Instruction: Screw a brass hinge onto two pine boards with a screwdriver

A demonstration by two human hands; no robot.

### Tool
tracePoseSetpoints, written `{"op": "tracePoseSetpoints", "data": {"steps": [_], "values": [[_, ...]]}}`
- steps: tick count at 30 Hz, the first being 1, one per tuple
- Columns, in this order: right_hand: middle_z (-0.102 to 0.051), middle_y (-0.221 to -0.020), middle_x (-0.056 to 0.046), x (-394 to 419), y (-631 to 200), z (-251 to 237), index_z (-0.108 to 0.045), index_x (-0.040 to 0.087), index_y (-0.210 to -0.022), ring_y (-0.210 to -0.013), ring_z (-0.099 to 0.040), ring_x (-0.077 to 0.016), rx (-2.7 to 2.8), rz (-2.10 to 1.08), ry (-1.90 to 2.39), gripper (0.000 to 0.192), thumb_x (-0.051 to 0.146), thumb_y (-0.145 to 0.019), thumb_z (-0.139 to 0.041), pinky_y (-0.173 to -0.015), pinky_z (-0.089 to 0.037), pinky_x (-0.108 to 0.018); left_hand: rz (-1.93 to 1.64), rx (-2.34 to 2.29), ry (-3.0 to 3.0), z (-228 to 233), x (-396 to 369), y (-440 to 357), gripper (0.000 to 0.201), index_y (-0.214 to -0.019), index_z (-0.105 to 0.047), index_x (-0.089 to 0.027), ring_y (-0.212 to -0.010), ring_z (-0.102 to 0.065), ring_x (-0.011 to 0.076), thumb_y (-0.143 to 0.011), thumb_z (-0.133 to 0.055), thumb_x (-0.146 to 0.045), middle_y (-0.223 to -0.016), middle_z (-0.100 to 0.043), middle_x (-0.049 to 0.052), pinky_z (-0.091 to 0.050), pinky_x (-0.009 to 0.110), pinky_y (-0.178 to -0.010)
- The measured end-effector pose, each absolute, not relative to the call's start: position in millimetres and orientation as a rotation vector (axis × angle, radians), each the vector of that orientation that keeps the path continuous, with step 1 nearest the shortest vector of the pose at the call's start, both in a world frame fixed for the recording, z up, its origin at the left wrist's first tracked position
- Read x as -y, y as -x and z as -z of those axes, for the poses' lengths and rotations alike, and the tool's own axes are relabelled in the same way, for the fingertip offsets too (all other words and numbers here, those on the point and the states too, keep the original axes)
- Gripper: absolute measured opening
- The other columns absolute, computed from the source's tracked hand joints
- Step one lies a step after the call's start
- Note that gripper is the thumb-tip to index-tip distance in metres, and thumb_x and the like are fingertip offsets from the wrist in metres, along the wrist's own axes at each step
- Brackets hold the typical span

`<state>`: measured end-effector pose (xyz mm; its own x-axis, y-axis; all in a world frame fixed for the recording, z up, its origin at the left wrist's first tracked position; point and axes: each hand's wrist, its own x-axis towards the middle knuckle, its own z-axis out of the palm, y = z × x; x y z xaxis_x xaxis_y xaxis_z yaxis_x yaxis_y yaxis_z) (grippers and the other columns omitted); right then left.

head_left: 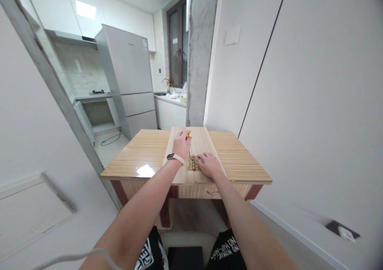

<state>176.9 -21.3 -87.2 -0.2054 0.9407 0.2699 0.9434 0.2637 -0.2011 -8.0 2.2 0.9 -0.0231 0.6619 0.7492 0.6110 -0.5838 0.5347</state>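
My left hand [180,144], with a pale band at the wrist, is closed around the yellow and black handle of a screwdriver [188,135]. The thin shaft points down toward the near part of the boards, at the top of a brass hinge [193,164]. This hinge lies opened flat across the seam between two pale wooden boards [201,138]. My right hand [210,165] rests on the right-hand board, fingertips at the hinge's right leaf. Its fingers are stretched out and hold no visible object. Whether the screwdriver tip sits in a screw is too small to tell.
The boards lie on a wood-grain table [239,152] with a drawer handle [212,193] at its front. A white wall [299,102] stands close on the right. Beyond the table are a grey fridge [131,66] and a kitchen counter [170,110].
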Motion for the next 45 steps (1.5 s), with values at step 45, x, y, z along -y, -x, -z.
{"op": "tracePoseSetpoints", "data": {"steps": [45], "values": [[-0.059, -0.131, -0.007, 20.5, -178.5, 89.9, -0.062, 0.032, -0.133, -0.126, -0.045, -0.0239, 2.195, 0.030, 1.696, 0.040, 0.044, -0.103, -0.038, -0.104, -0.030, -0.038, -1.717, -1.276, -2.186, 0.4, -4.1, 10.1, 0.021, -0.110, -0.067, -0.022, -0.088, -0.065, 0.0174, -0.091, -0.064, -0.016, -0.104, -0.065, 0.005, -0.056, 0.034, -0.087]]}}
